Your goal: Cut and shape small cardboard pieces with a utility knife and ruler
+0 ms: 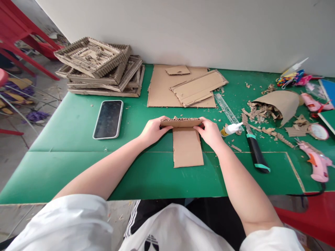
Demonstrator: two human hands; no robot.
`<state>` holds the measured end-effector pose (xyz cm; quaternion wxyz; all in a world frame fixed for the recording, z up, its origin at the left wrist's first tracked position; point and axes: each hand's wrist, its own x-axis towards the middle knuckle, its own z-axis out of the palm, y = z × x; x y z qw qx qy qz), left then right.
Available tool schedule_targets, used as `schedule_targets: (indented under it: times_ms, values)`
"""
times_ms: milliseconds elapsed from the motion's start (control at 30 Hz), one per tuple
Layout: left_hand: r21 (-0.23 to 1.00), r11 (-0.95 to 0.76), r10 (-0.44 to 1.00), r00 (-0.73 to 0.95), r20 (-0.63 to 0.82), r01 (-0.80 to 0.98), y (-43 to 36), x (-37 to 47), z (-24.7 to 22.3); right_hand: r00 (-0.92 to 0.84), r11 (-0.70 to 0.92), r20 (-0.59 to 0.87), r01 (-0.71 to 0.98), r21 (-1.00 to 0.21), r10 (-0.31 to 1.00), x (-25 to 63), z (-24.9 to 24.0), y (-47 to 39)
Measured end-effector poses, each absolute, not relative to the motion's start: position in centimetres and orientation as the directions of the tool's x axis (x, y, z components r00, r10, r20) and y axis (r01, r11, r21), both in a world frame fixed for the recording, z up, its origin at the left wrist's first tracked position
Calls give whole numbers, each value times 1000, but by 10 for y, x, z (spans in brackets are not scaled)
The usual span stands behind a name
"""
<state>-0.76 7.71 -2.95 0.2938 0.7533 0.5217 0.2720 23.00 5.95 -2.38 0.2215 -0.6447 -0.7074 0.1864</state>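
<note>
Between my two hands a narrow cardboard strip (pixel 180 123) is held at both ends, its torn corrugated edge facing up. My left hand (pixel 155 130) pinches the strip's left end, with the thumb along the near side. At the right end my right hand (pixel 209 131) grips it the same way. Below the strip, a flat rectangular cardboard piece (pixel 187 148) extends toward me on the green table; whether the two are joined I cannot tell. Close to my right hand lie a small white-tipped glue bottle (pixel 231 129) and a clear ruler (pixel 226 108).
Stacked corrugated cardboard frames (pixel 104 69) stand at the back left, near a phone (pixel 108 119). Flat cardboard sheets (pixel 159 87) lie behind my hands. On the right are a utility knife (pixel 256 153), cardboard scraps (pixel 261 111), a tape roll (pixel 318 131) and a pink glue gun (pixel 314 158).
</note>
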Motion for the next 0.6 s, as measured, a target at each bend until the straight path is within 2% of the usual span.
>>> schedule_targets:
  times_ms: [600]
  values:
    - [714, -284, 946, 307, 101, 640, 77, -7, -29, -66, 88, 60, 835, -544, 996, 229, -24, 59]
